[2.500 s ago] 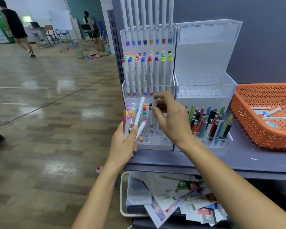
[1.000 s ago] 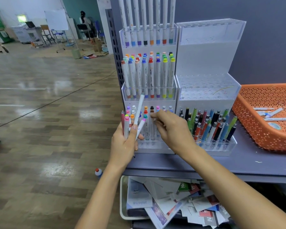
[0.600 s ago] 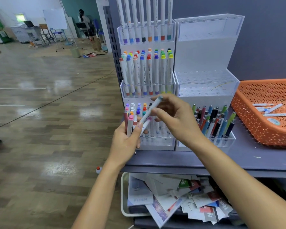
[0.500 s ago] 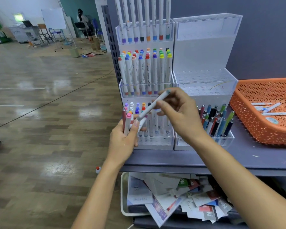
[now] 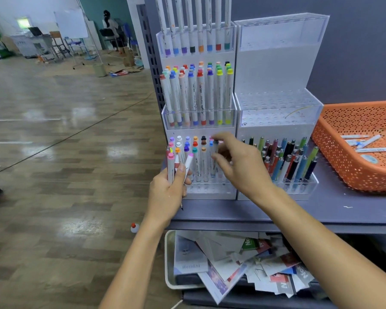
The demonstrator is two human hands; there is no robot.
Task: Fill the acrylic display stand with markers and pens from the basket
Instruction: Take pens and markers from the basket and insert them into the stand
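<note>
Two tiered acrylic stands sit on the grey shelf. The left stand [image 5: 198, 190] is packed with white markers on every tier. The right stand [image 5: 276, 108] holds coloured pens [image 5: 288, 159] only in its bottom tier. My left hand [image 5: 165, 192] grips a small bundle of markers [image 5: 171, 166] upright in front of the left stand. My right hand [image 5: 243, 168] pinches one white marker [image 5: 214, 150] between thumb and forefinger, upright in the left stand's bottom tier. The orange basket [image 5: 343, 163] at right has a few markers [image 5: 374, 149] in it.
Under the shelf edge [image 5: 276, 217] stands a white bin of loose papers [image 5: 232, 259]. A small red-capped bottle [image 5: 134, 227] lies on the wooden floor at left. A person [image 5: 110, 25] sits far back in the room.
My right hand drew a white marker out of the left hand's bundle, turned it upright and lowered it into the left stand's bottom tier. My left hand stayed put.
</note>
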